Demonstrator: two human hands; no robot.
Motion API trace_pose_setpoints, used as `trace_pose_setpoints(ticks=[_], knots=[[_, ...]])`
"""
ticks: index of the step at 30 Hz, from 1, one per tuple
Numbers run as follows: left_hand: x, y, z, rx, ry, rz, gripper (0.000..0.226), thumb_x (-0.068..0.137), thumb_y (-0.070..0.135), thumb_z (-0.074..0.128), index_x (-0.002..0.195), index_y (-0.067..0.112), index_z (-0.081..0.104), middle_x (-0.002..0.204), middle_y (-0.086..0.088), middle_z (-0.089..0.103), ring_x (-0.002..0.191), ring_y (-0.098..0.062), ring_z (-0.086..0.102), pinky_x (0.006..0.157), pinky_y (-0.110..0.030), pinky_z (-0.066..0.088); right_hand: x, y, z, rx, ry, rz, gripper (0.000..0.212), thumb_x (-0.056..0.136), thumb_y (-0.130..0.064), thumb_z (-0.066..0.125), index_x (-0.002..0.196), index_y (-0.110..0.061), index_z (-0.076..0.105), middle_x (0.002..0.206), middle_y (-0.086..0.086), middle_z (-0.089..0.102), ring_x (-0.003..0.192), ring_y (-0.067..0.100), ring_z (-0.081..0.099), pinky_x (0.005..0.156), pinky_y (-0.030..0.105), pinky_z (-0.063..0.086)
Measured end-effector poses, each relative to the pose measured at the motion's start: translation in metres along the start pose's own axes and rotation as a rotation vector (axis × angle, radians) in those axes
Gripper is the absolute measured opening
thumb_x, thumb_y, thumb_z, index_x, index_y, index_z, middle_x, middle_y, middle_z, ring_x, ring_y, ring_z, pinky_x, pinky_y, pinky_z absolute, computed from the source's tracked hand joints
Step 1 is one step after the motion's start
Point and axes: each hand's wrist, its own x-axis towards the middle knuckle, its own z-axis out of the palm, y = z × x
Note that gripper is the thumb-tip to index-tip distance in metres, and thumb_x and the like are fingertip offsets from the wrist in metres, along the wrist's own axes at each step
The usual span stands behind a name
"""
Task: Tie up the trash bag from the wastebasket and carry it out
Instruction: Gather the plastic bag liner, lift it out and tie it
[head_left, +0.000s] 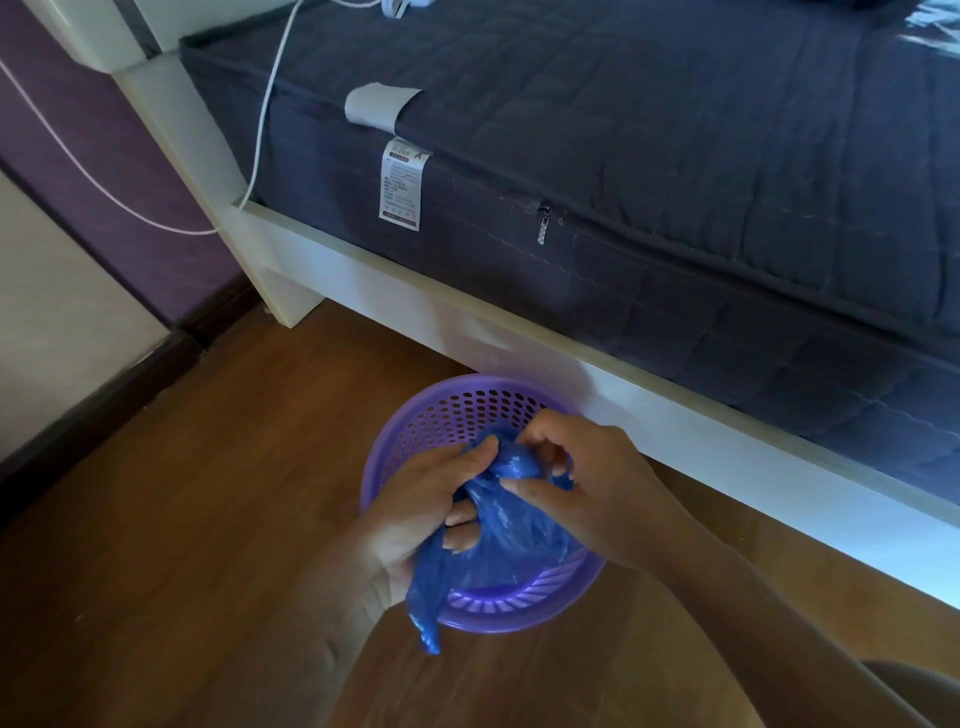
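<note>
A blue plastic trash bag (498, 551) is bunched above a purple perforated wastebasket (415, 415) that stands on the wooden floor beside the bed. My left hand (421, 509) grips the gathered left side of the bag, and a twisted tail of plastic hangs down below it. My right hand (587, 483) pinches the bag's top on the right, its fingers hooked through a loop of the plastic. Both hands meet over the basket's middle. The bag's contents are hidden.
A white bed frame (675, 415) with a dark quilted mattress (675, 182) runs right behind the basket. A white cable (260, 135) hangs off the bed's head end. Wooden floor (182, 519) stretches to the left, up to a dark baseboard (104, 395).
</note>
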Motion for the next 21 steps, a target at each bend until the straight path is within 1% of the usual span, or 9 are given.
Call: trace_pose_setpoints(ticks=[3,6,9,10,11,13,15,18,21], knots=[[0.001,0.001,-0.001,0.272,0.145,0.126,0.036,0.094,0.031,0.058,0.101,-0.004,0.066,0.051,-0.001,0.034,0.038,-0.008,0.026,0.035,-0.018,0.024,0.0,-0.001,-0.002,0.044,0.03,0.034,0.017,0.091,-0.027,0.065,0.084,-0.035,0.052,0.079,-0.019,0.06,0.085,0.001,0.06,0.072,0.009,0.048],[-0.001,0.004,-0.004,0.446,0.118,0.208,0.028,0.094,0.034,0.055,0.085,0.009,0.064,0.05,0.004,0.035,0.041,-0.009,0.028,0.04,-0.02,0.024,0.001,-0.004,-0.005,0.186,-0.005,0.126,0.02,0.091,-0.024,0.064,0.076,-0.033,0.053,0.084,-0.008,0.061,0.086,0.005,0.061,0.072,0.012,0.048],[-0.003,0.011,-0.009,0.709,0.076,0.351,0.025,0.095,0.031,0.053,0.076,0.015,0.058,0.043,0.015,0.042,0.041,-0.001,0.037,0.045,-0.012,0.03,0.004,0.0,-0.008,0.438,-0.032,0.263,0.019,0.094,-0.022,0.059,0.077,-0.012,0.059,0.084,0.021,0.061,0.079,0.032,0.065,0.072,0.031,0.05],[-0.004,0.014,-0.012,0.769,0.071,0.387,0.026,0.095,0.032,0.053,0.074,0.016,0.057,0.043,0.016,0.043,0.041,0.0,0.039,0.046,-0.012,0.033,0.005,0.001,-0.008,0.487,-0.029,0.296,0.022,0.095,-0.021,0.057,0.079,-0.007,0.061,0.081,0.025,0.061,0.074,0.035,0.064,0.071,0.035,0.05],[-0.004,0.015,-0.017,0.831,0.074,0.42,0.029,0.094,0.036,0.052,0.074,0.016,0.057,0.045,0.016,0.043,0.042,0.0,0.04,0.048,-0.013,0.035,0.006,0.002,-0.008,0.518,-0.015,0.314,0.026,0.096,-0.019,0.055,0.075,-0.006,0.063,0.073,0.022,0.061,0.067,0.029,0.063,0.071,0.035,0.05],[-0.005,0.016,-0.029,0.984,0.113,0.492,0.039,0.095,0.043,0.046,0.072,0.013,0.056,0.051,0.012,0.045,0.049,-0.003,0.042,0.054,-0.016,0.036,0.009,0.004,-0.01,0.578,0.043,0.329,0.042,0.097,-0.012,0.049,0.058,-0.016,0.062,0.056,0.006,0.052,0.055,0.013,0.053,0.066,0.031,0.045],[-0.006,0.015,-0.038,1.101,0.13,0.528,0.047,0.099,0.042,0.039,0.069,0.009,0.051,0.055,0.006,0.042,0.053,-0.007,0.044,0.057,-0.017,0.036,0.009,0.007,-0.016,0.729,0.05,0.334,0.053,0.095,-0.001,0.043,0.049,-0.024,0.056,0.051,0.0,0.037,0.048,0.012,0.035,0.056,0.03,0.032],[-0.006,0.013,-0.041,1.18,0.12,0.492,0.042,0.1,0.033,0.039,0.065,0.013,0.049,0.053,0.004,0.041,0.054,-0.008,0.046,0.056,-0.015,0.035,0.008,0.009,-0.023,0.859,-0.052,0.31,0.031,0.08,-0.005,0.043,0.051,-0.012,0.033,0.054,0.007,0.02,0.05,0.016,0.017,0.055,0.037,0.015],[0.0,0.013,-0.051,1.189,0.185,0.397,0.041,0.1,0.027,0.047,0.061,0.015,0.048,0.051,0.004,0.041,0.046,-0.006,0.042,0.052,-0.018,0.032,0.006,0.013,-0.027,0.88,-0.122,0.287,0.036,0.08,-0.011,0.047,0.05,-0.012,0.027,0.051,0.006,0.021,0.05,0.018,0.019,0.055,0.031,0.025]])
